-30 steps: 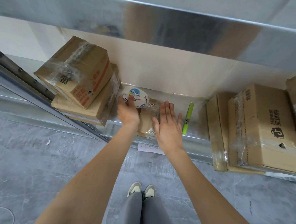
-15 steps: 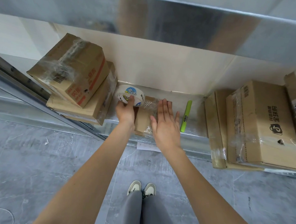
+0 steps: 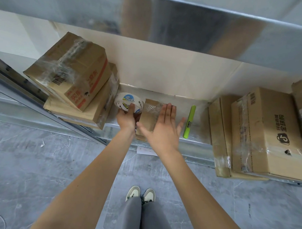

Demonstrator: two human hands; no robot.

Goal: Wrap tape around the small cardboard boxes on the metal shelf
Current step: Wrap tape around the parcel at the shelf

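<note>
Right hand [image 3: 163, 131] flat, fingers straight, over small box [image 3: 149, 117] at shelf [image 3: 194, 143] front edge. Left hand [image 3: 127, 117] grips tape roll [image 3: 129, 102] touching box's left side. Green marker [image 3: 189, 122] right, bare shelf between. Stacked boxes [image 3: 74, 85] flank left.

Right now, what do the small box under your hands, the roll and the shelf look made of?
Small box: brown matte cardboard, with glossy clear tape across its top.
Roll gripped by the left hand: shiny clear plastic tape, probably, with a printed label.
Shelf: bare metal, judging by its dull silver sheen.
</note>
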